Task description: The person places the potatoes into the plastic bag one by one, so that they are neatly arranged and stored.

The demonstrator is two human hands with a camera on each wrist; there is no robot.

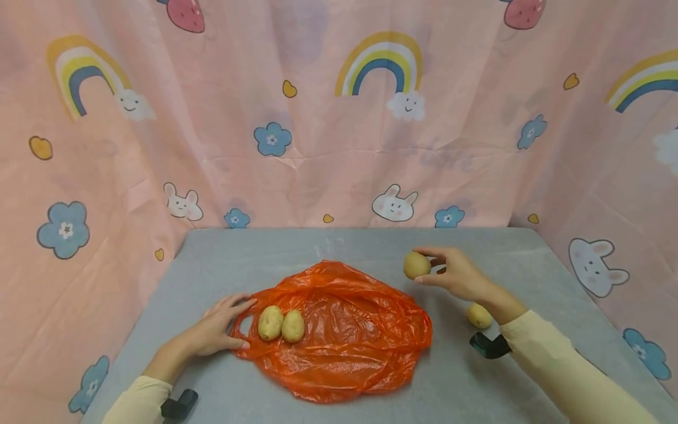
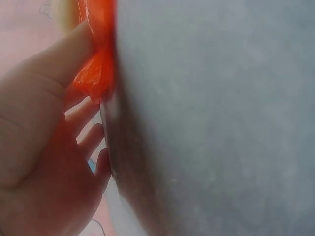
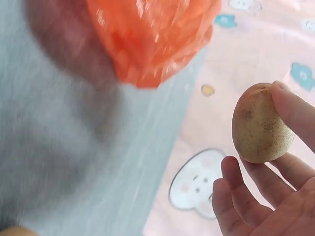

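Observation:
An orange plastic bag [image 1: 344,330] lies spread on the table, two potatoes [image 1: 271,323] side by side at its left end. My left hand [image 1: 219,327] rests at that end, thumb and fingers spread apart along the handle loop. The left wrist view shows the thumb against the orange plastic [image 2: 96,73] and the other fingers fairly straight. Above the table, right of the bag's far edge, my right hand [image 1: 458,274] pinches a potato [image 3: 262,123] between thumb and fingertips. Another potato [image 1: 479,315] lies on the table near the right forearm, partly hidden by it.
The grey table [image 1: 254,253] meets a pink patterned curtain [image 1: 318,188] at its back and sides. Dark camera mounts [image 1: 489,345] sit at both wrists, by the cream sleeves [image 1: 561,365].

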